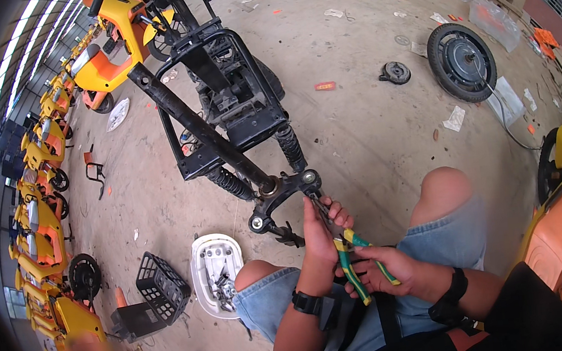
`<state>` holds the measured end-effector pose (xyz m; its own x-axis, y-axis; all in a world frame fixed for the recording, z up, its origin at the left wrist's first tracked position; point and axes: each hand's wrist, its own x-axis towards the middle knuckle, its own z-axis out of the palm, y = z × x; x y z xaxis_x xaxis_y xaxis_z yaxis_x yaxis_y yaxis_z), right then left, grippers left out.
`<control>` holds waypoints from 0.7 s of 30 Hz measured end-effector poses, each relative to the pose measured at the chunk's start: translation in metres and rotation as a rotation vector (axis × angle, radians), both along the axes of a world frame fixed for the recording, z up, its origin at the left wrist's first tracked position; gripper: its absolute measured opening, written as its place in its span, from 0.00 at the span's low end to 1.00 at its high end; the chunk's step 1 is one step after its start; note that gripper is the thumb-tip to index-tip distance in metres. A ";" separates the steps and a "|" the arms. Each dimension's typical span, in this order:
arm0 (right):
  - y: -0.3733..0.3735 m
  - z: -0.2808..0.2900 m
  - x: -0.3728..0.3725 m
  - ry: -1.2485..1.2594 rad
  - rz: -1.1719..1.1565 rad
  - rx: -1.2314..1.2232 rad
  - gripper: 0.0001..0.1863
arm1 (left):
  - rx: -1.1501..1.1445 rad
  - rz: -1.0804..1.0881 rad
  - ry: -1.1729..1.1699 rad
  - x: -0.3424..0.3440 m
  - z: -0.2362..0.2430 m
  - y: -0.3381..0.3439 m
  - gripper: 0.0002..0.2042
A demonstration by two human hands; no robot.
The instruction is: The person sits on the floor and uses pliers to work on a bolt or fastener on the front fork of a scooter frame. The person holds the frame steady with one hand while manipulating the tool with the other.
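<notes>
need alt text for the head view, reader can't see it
A person's right hand grips green-and-yellow pliers, handles spread, with the left hand near their head, beside a black metal frame. A white tray of metal parts and a black basket sit on the floor. Yellow scooters line the left.

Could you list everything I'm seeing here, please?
Pliers: one, green-yellow handles, lower centre
Long-tubed fork: one, black, overlapping the frame
Frame: one, black, upper centre
Loose wheel: one, black, upper right
Tray: one, white, lower centre-left
Metal parts: several, silver, in tray
Crate: one, black, left of tray
Scooters: many, yellow-orange, mostly left
Scraps: several, white, upper right
Wristbands: two, black, lower centre
Left hand: one, bare, at pliers' head
Right hand: one, bare, on pliers' handles
</notes>
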<state>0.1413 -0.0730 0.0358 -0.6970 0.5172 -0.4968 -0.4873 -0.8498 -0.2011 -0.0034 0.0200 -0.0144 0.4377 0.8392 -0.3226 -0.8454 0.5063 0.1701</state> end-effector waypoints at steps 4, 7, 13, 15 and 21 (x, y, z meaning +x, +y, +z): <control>0.000 -0.001 -0.001 0.030 0.008 0.020 0.24 | -0.018 0.015 -0.006 -0.001 0.004 0.001 0.22; -0.003 -0.005 -0.003 0.046 0.017 0.017 0.26 | 0.052 0.014 0.034 -0.003 -0.001 -0.002 0.21; -0.005 -0.011 -0.007 0.229 -0.014 -0.002 0.31 | -0.040 -0.011 0.281 -0.003 0.014 0.000 0.22; -0.006 -0.016 -0.007 0.262 -0.028 -0.002 0.32 | -0.071 -0.017 0.363 0.000 0.021 0.001 0.23; -0.006 -0.013 -0.009 0.225 -0.026 0.009 0.34 | -0.037 -0.033 0.298 -0.008 0.012 -0.001 0.25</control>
